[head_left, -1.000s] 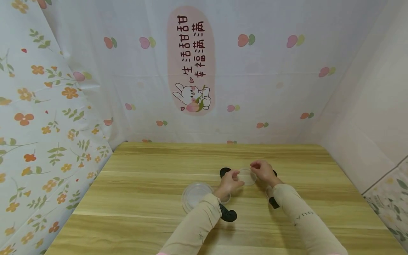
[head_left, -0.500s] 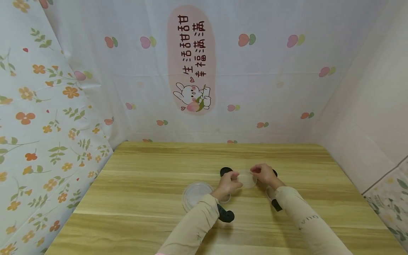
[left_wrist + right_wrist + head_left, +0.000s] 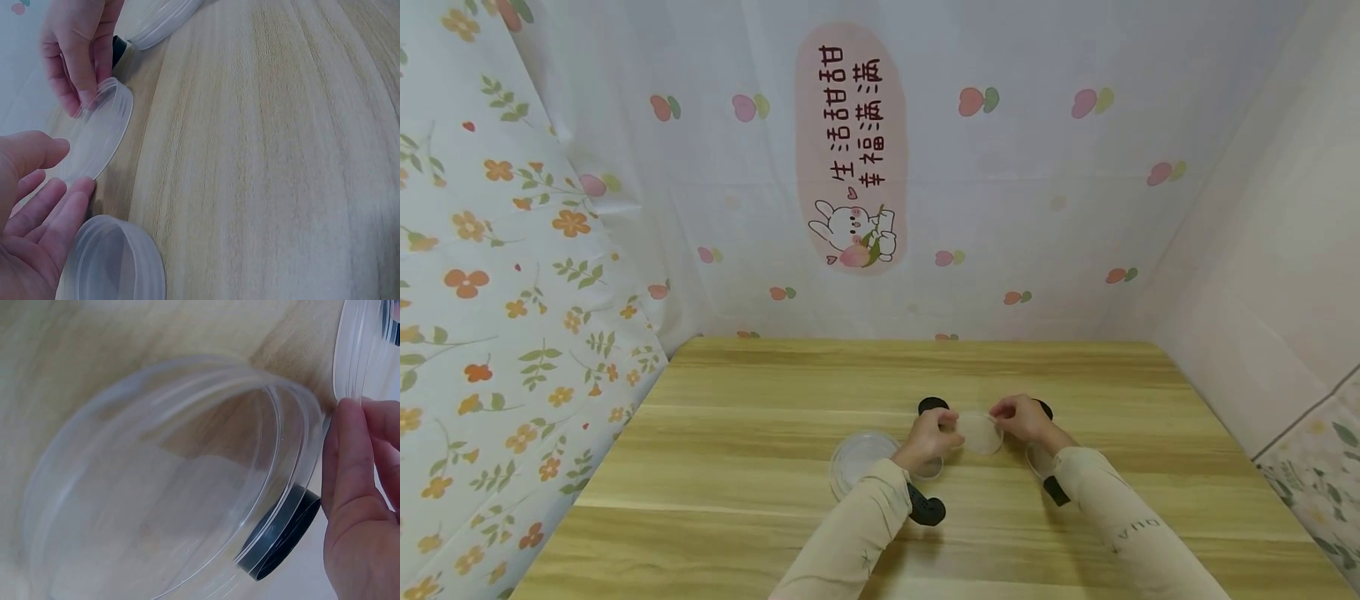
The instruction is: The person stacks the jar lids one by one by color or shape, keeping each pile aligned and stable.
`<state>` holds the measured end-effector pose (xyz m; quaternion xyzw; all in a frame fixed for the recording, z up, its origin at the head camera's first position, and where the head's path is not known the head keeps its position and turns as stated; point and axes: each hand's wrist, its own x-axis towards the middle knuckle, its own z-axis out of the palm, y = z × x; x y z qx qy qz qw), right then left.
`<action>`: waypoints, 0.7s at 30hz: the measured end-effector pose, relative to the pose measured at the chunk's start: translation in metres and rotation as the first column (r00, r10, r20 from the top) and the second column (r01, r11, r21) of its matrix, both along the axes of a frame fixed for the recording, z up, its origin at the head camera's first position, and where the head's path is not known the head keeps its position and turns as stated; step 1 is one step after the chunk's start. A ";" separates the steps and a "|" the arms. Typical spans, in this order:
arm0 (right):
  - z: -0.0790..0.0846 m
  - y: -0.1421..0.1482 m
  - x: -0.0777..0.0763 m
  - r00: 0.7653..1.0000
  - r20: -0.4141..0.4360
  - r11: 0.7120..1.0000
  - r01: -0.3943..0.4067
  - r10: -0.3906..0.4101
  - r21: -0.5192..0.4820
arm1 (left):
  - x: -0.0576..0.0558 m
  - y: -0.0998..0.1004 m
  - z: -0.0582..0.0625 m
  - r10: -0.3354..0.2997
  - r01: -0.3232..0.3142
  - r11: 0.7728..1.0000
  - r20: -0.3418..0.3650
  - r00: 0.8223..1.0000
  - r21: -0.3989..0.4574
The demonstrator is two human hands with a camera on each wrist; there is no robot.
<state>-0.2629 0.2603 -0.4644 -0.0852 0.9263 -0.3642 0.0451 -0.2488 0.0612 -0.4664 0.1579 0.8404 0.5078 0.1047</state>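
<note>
Between the hands is a clear round plastic lid (image 3: 979, 435) with a ridged rim. My right hand (image 3: 1025, 419) pinches its edge; the right wrist view shows the thumb and straight fingers (image 3: 353, 447) meeting at the rim of this lid (image 3: 351, 353). On the other side, my left hand (image 3: 927, 439) has its fingertips (image 3: 82, 185) right at the lower rim, thumb spread apart. Below that hand in the left wrist view stands another clear lid (image 3: 147, 259). Close to the right wrist lies a further clear lid (image 3: 1039, 461), large in the right wrist view.
A bigger clear round lid (image 3: 853, 457) lies left of the left forearm. Black round pieces (image 3: 933, 405) sit behind each hand, one of them (image 3: 1043, 408) partly hidden. The wooden table (image 3: 737, 400) meets a patterned cloth backdrop (image 3: 1037, 208) at its far edge.
The pinched lid has come slightly nearer the person, low between the hands. Both hands have shifted a little the same way, and the right hand keeps its pinch.
</note>
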 end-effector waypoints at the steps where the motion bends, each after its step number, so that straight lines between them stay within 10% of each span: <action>1: 0.001 0.000 0.001 1.000 0.010 1.000 0.003 -0.003 0.001 | 0.000 0.000 0.000 -0.004 0.004 1.000 0.001 1.000 -0.001; 21: 0.001 0.000 0.008 0.994 0.107 0.998 0.022 -0.016 -0.057 | -0.001 -0.001 0.002 -0.061 0.059 0.995 -0.016 0.998 -0.075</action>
